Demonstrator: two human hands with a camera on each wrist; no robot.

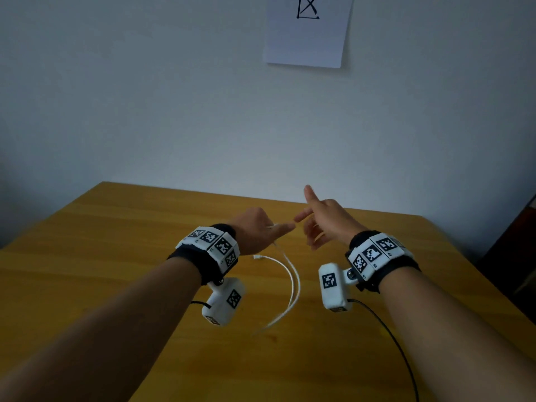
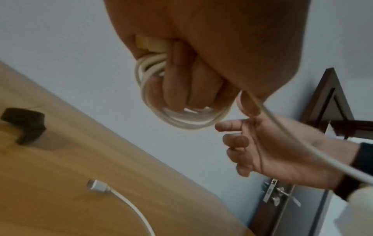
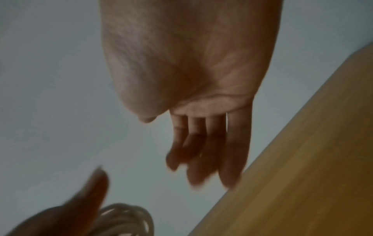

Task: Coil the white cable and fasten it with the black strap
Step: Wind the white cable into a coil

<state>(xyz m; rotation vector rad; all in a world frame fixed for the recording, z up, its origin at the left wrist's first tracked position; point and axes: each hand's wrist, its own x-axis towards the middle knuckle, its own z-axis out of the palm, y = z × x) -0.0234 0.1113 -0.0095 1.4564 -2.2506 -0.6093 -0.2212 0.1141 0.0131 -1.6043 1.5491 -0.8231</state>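
Coils of thin white charging cable (image 2: 181, 121) bunching inside the curled left hand (image 1: 258, 227), gripped above the yellow wooden table (image 1: 116, 256). Loose tail trailing down onto the wood, white plug end (image 2: 96, 186) lying flat there. Right hand (image 1: 327, 221) hovering just beside, fingers (image 3: 234, 151) straight and relaxed, holding nothing. Small black strap (image 2: 24, 124) waiting on the table, well apart from both hands. Best next: catching the hanging tail near the bundle, laying each turn the same size, keeping the left grip firm against loops springing free.
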